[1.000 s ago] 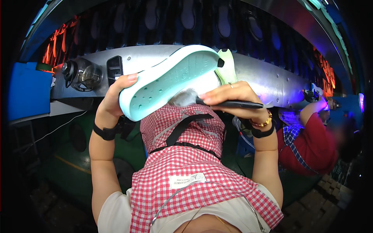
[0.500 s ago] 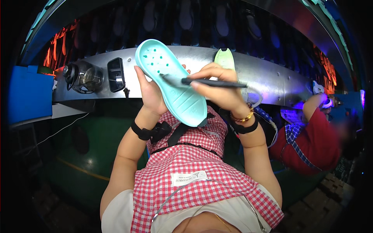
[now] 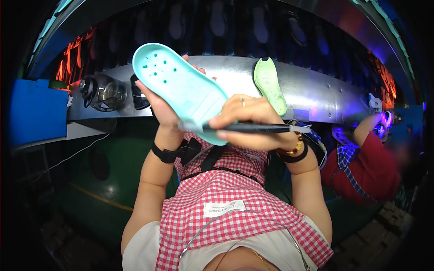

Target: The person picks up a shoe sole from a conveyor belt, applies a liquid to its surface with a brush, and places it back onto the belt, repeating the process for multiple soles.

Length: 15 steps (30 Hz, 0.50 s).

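A turquoise shoe sole [image 3: 183, 90], with several small holes toward its far end, lies tilted across my left hand [image 3: 162, 108]. My left fingers come out along its far right edge while the thumb lies at its left side, so the hand is closed around it from below. In my right hand [image 3: 251, 115] I grip a black-handled brush [image 3: 257, 128] lying nearly level over the near end of the sole. Its tip is smeared by motion, close to the sole's left edge. Beyond my right hand a pale green shoe sole [image 3: 269, 83] rests on the metal bench.
The metal bench [image 3: 312, 97] runs across in front of me. A clear jug with a black lid [image 3: 108, 92] and a black tray [image 3: 138, 95], partly behind my left hand, stand at left. Dim soles [image 3: 217, 20] line up beyond the bench. A person in red [image 3: 361, 169] sits at right.
The turquoise sole and my left hand have shifted left, now covering part of the black tray. The brush tip has moved from the sole's middle toward its near end.
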{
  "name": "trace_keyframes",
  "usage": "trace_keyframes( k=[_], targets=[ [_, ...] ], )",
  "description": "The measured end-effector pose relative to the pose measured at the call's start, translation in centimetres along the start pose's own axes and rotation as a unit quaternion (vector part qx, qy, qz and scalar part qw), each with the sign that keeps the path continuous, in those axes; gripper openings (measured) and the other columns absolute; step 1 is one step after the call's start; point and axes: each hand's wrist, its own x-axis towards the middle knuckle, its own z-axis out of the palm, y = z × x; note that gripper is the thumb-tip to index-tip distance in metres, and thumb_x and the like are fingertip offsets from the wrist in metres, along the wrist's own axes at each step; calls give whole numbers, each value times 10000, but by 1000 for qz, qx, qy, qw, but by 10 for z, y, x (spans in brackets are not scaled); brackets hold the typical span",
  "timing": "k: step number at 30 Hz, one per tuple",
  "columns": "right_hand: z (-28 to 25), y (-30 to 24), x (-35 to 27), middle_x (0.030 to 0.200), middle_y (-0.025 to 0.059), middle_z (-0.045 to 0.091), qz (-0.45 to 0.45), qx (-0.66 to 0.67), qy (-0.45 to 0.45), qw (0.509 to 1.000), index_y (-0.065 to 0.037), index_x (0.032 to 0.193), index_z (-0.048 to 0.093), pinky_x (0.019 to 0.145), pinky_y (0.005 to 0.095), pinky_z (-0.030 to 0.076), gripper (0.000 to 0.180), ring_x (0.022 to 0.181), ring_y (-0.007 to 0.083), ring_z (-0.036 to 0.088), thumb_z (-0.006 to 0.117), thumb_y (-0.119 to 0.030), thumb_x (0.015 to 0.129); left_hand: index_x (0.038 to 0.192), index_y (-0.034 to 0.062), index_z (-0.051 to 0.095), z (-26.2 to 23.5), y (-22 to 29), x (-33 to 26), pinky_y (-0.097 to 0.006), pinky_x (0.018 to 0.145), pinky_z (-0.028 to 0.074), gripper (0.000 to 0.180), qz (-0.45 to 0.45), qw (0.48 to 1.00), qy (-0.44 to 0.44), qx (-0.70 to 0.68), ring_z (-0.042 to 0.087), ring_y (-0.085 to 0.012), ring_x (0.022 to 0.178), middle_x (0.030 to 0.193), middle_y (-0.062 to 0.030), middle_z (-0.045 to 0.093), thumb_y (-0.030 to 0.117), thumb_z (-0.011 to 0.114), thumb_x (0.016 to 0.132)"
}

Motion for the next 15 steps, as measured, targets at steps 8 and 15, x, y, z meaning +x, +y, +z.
trace_keyframes(
  k=[8,15],
  targets=[
    [-8,9,-10,809,62,634,28,48,-25,998,-47,887,664,730,267,441,242,806,160,552,701,-38,648,1240,38,366,4,21,-1,-495,923,358,886,67,993,78,53,497,-299,988,1056,-165,507,742,150,746],
    [-5,27,-16,958,149,599,133,376,103,911,28,937,577,852,305,433,188,943,202,557,603,-8,755,1250,1,349,23,31,-2,-447,933,362,818,39,998,48,-32,475,-312,1072,1192,-173,465,669,198,804]
  ],
)
